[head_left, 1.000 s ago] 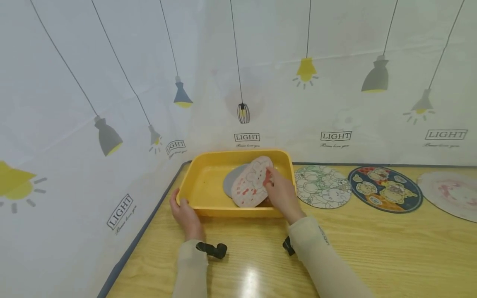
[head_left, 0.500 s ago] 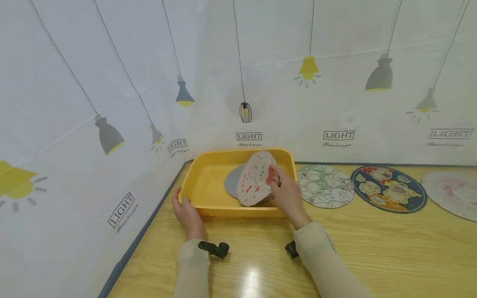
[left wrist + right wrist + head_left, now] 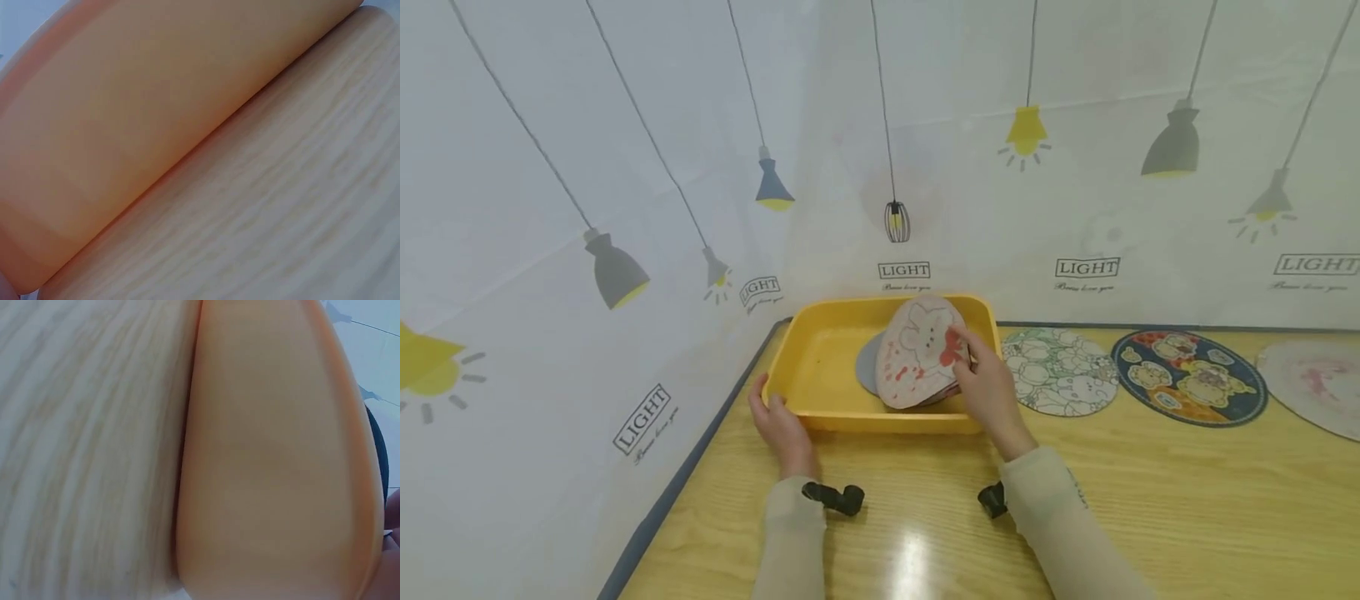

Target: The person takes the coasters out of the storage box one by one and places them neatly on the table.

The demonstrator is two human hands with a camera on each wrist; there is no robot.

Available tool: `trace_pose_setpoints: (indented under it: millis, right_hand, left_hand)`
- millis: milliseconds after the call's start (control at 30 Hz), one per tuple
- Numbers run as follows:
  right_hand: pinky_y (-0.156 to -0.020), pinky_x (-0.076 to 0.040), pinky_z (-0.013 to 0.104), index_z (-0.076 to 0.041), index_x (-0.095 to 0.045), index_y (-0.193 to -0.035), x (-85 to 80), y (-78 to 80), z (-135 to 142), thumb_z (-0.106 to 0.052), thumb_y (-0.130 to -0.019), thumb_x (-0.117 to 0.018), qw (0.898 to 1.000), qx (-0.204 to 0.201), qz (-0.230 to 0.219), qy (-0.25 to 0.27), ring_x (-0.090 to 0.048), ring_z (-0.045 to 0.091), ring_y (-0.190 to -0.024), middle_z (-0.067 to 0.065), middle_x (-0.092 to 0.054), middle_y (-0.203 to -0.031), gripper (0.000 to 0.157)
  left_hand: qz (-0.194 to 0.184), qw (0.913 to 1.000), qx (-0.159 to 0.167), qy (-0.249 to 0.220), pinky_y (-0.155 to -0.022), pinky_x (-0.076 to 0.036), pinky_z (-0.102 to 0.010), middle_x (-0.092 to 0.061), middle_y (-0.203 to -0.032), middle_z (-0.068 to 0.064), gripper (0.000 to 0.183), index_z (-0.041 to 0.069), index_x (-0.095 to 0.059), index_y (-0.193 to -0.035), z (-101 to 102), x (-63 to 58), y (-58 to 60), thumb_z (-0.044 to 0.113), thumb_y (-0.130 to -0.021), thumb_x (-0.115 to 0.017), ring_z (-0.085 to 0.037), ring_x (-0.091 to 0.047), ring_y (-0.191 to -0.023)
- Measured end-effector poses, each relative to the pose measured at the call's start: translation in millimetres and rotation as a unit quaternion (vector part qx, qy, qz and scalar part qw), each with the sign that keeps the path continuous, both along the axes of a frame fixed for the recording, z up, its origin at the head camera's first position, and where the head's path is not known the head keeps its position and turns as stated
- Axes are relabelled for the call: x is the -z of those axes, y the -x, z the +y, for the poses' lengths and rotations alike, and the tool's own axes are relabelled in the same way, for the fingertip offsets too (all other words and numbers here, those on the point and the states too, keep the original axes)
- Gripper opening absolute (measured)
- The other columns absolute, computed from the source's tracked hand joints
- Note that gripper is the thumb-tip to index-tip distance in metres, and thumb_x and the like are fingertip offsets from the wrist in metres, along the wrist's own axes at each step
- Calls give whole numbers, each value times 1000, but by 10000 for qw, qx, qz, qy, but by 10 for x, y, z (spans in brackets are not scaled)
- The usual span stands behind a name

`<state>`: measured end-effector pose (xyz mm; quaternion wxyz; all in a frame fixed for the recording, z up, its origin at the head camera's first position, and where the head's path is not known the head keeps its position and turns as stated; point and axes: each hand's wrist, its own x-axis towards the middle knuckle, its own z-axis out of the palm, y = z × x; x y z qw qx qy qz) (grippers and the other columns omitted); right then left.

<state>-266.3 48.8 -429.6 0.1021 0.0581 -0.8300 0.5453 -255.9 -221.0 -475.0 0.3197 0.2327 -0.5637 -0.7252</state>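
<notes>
My right hand [image 3: 994, 398] pinches the right edge of a pale round mat [image 3: 917, 346], printed with a rabbit and a red bow. The mat is tilted up inside the yellow tray [image 3: 820, 367]. Under it lies a grey round piece [image 3: 868, 365], mostly covered, and a darker edge shows below on the right. With my left hand [image 3: 785, 433] I hold the tray's front left corner. In both wrist views the outer wall of the tray [image 3: 144, 112] fills much of the picture; a bit of the right hand [image 3: 382, 575] shows at the edge.
To the right of the tray lie three round mats in a row: a green and white one [image 3: 1060, 375], a dark blue one [image 3: 1191, 379] and a pale pink one [image 3: 1315, 387]. The wooden table [image 3: 910, 517] meets a lamp-printed wall covering [image 3: 970, 208] behind.
The rabbit mat has risen and shifted slightly right with my right hand, covering more of the grey piece. My left hand stays at the tray corner.
</notes>
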Motion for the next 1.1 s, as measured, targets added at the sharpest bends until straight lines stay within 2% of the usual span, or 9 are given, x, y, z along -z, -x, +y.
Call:
trace_pose_setpoints:
  millis: [100,233,367,433,733,900,1100]
  right_hand:
    - [-42,-42,26,-32,-45,-133,-14,-14,19,-13,-91,-44,9979,-146,-146,609,-47,18,-46,3,-46,-136,47]
    - [-59,-54,36,-27,-47,-133,-37,-43,19,-7,-90,-43,9866,-491,-335,1519,-62,28,-67,0,-45,-137,47]
    - [-67,-53,45,-24,-46,-133,-54,-87,36,-5,-92,-43,9757,-701,-458,2026,-60,22,-75,1,-47,-136,46]
    - [-68,-53,46,-24,-46,-133,-64,-115,62,-6,-93,-42,9724,-721,-482,2167,-59,19,-76,1,-48,-135,45]
    - [-62,-54,30,-19,-46,-134,-100,-212,188,-10,-94,-46,9604,-639,-540,2659,-59,12,-88,3,-47,-137,41]
    - [-59,-53,26,-17,-44,-136,-70,-251,277,-9,-94,-46,9489,-686,-665,3007,-58,10,-76,5,-46,-136,43]
    - [-58,-51,21,-15,-41,-138,-17,-296,453,-11,-94,-47,9366,-670,-907,3318,-56,7,-68,3,-52,-115,45]
  left_hand:
    - [29,10000,17,-10,-96,-38,-34,-42,-134,-1,47,15,-45,-130,-4,12,-6,6,-87,-32,-20,-47,-115]
    - [59,10000,-54,-2,-95,-38,-36,-43,-134,0,47,16,-45,-130,-24,26,-26,6,-86,-31,-22,-48,-114]
    - [92,9999,-101,-86,-95,-39,-37,-45,-132,0,47,16,-46,-129,-36,31,-46,6,-86,-31,-24,-49,-113]
    - [122,9998,-74,-108,-95,-39,-38,-46,-130,-2,47,15,-46,-129,-33,25,-48,6,-85,-31,-25,-49,-113]
    - [139,9998,79,-136,-98,-38,-38,-44,-133,0,45,18,-43,-131,-18,-8,-40,9,-89,-30,-24,-48,-116]
    - [170,9997,76,-134,-98,-38,-38,-44,-132,-1,44,17,-44,-130,-22,-6,-38,10,-89,-30,-25,-48,-117]
    - [134,9999,61,-78,-97,-38,-37,-44,-132,-1,43,17,-44,-130,-20,13,-40,10,-89,-31,-24,-48,-116]
